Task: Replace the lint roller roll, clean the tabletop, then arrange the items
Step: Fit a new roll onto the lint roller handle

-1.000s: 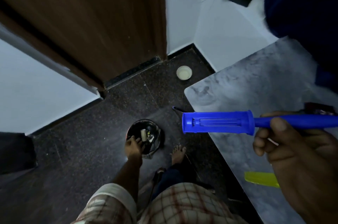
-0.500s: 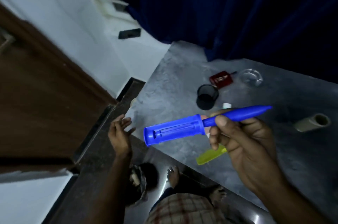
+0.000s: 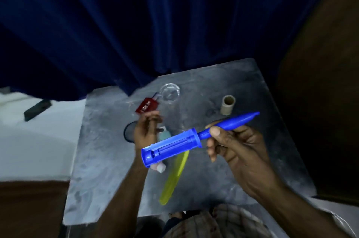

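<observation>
My right hand (image 3: 236, 146) grips the handle of a blue lint roller (image 3: 186, 140), held above the grey tabletop (image 3: 108, 160) with its bare spindle pointing left. There is no roll on the spindle. My left hand (image 3: 145, 131) hovers over the middle of the table with fingers apart and nothing in it. A cardboard tube (image 3: 227, 104) lies at the back right of the table. A yellow-green cover (image 3: 174, 177) lies near the front, below the roller.
A clear glass dish (image 3: 170, 93) and a red box (image 3: 147, 107) sit at the back. A dark cup (image 3: 129, 132) and a small teal bottle (image 3: 164, 135) lie partly behind my left hand. A phone (image 3: 37, 110) rests on the white surface to the left. A blue curtain hangs behind.
My view has swung from the floor bin up to the table. My left hand rose from the bin to over the tabletop. The roller stayed in my right hand.
</observation>
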`<state>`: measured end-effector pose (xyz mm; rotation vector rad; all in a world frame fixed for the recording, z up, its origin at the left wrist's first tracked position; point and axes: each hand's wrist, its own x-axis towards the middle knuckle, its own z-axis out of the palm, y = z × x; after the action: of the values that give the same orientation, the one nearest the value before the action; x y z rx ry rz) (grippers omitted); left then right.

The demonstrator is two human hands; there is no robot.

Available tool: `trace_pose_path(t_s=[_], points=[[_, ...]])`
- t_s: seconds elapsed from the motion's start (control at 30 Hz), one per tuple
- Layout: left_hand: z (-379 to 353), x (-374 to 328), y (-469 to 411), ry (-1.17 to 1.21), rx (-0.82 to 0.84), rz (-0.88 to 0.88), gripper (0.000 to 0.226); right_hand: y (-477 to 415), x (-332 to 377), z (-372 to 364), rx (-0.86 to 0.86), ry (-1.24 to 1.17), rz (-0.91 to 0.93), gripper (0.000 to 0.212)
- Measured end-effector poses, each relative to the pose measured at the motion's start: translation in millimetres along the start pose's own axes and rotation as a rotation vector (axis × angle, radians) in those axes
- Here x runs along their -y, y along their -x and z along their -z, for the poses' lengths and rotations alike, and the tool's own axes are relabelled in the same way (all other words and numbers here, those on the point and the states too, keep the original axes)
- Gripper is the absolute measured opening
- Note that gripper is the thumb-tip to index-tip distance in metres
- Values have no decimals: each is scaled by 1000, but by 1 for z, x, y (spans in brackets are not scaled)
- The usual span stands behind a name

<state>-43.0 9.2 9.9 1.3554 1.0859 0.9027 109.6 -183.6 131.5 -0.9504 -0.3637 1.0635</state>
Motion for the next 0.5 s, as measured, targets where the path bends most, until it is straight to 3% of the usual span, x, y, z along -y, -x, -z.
trace_pose_path(t_s=[0.1,0.2,0.3,0.37,0.5], points=[[-73,-1,-12,-171,251,-103,18,2,13,23,-81,-3,32,43],[-137,-4,-21,-329,467,-183,35,6,24,42,-145,-19,80,41],[-188,-1,-31,-637,566,-298,62,9,33,56,-192,-34,137,28],[-211,2,-35,-759,618,-282,75,11,38,64,-209,-32,158,24],[-226,15,-43,-892,636,-293,68,15,46,77,-236,-36,185,23]])
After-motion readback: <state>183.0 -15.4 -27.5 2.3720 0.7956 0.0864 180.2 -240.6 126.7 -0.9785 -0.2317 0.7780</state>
